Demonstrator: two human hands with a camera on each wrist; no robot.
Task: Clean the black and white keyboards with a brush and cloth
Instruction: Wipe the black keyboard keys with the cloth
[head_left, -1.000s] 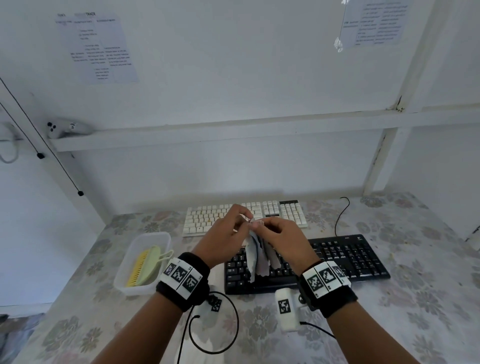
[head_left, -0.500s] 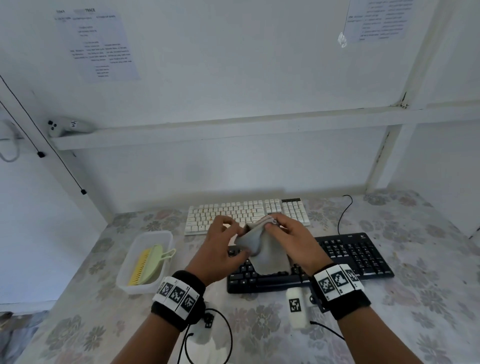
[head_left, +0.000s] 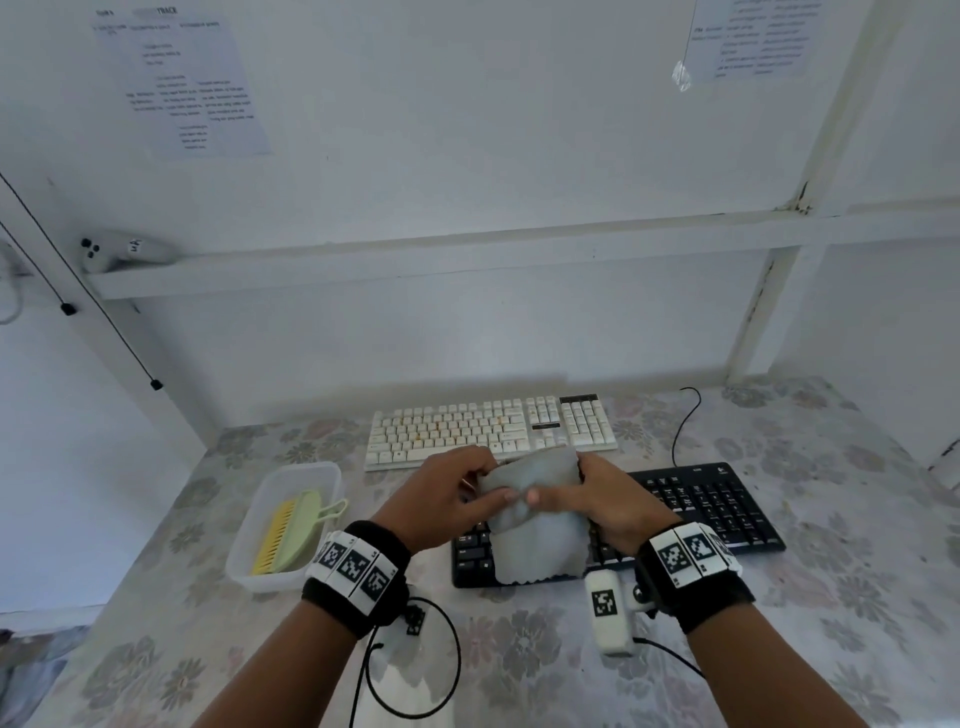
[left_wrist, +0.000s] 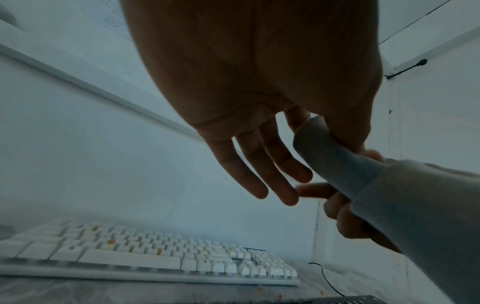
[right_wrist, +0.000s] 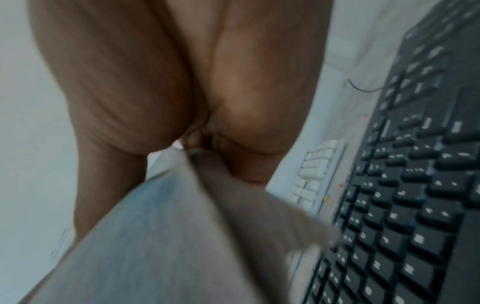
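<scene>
Both hands hold a grey cloth (head_left: 535, 514) above the left half of the black keyboard (head_left: 717, 509). My left hand (head_left: 447, 499) pinches the cloth's left edge between thumb and forefinger; its other fingers (left_wrist: 259, 174) hang straight. My right hand (head_left: 592, 499) grips the right edge, and the cloth (right_wrist: 161, 236) drapes down over the keys. The white keyboard (head_left: 488, 428) lies behind, with small orange crumbs among its keys (left_wrist: 111, 241). A green brush with yellow bristles (head_left: 291, 530) lies in the tub at the left.
A clear plastic tub (head_left: 306, 473) holding the brush stands left of the black keyboard. Black cables (head_left: 415, 660) loop on the flowered tablecloth near the front edge. A white wall and shelf beam (head_left: 467, 254) rise behind the keyboards.
The hands have come down from in front of the white keyboard toward the black one, and the crumpled cloth has been spread out wider between them.
</scene>
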